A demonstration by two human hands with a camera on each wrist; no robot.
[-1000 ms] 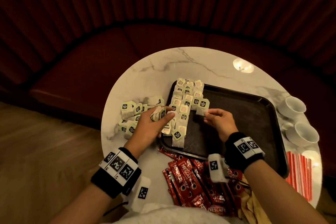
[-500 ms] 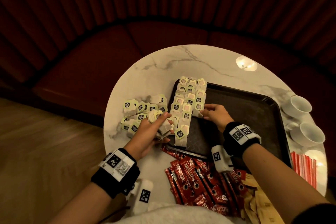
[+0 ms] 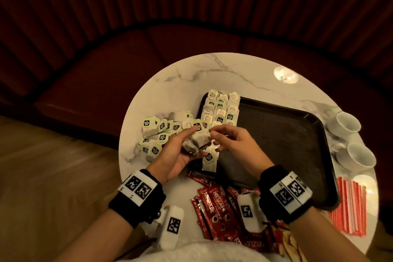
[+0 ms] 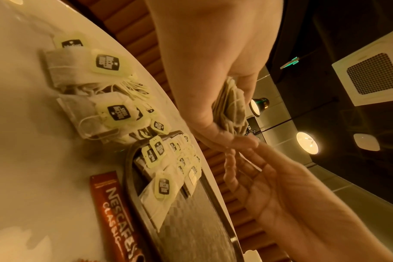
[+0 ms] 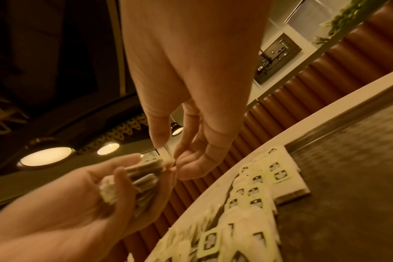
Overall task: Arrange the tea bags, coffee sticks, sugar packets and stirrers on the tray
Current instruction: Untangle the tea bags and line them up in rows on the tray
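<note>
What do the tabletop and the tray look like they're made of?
Tabletop: looks like polished marble or a marble-look laminate, white with grey veins and glossy lamp reflections. Tray: probably black plastic, matte, with a fine textured surface and raised rim.

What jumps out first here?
The two hands meeting over the tray's left edge: the left hand holds a stack of tea bags and the right hand's fingers reach for it. Behind them, rows of tea bags fill the tray's left end; red coffee sticks lie at the near table edge.
</note>
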